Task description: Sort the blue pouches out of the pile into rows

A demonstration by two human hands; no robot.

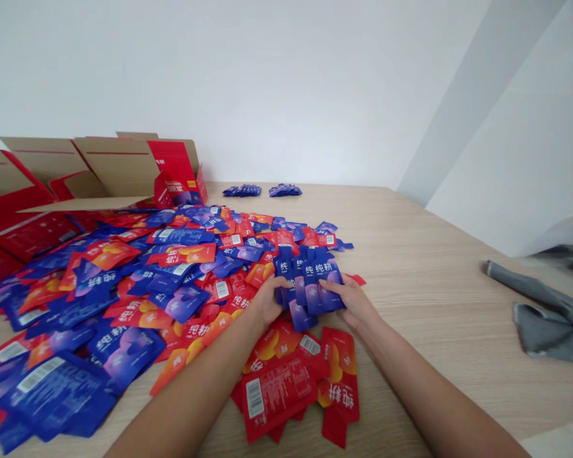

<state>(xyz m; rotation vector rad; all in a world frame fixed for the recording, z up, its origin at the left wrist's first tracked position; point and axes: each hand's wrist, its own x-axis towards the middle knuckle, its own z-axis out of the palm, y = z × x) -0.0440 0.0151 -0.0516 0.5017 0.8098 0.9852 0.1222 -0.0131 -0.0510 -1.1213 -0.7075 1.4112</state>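
Note:
Several blue-purple sachets (310,286) are fanned out, overlapping, between my two hands, printed fronts facing up. My left hand (270,300) grips the fan's left edge, thumb on top. At the right edge, my right hand (351,298) pinches the same sachets, its thumb lying across the front one. Below my hands lie red sachets (279,394), some showing barcodes. To the left spreads a large mixed heap of red and blue sachets (181,296), which reaches behind my left forearm.
Open red cardboard boxes (176,165) stand at the back left, flaps up. Two small stacks of blue sachets, a left one (242,190) and a right one (285,189), sit near the wall. Grey cloth (549,318) lies at the right of the wooden table (420,273).

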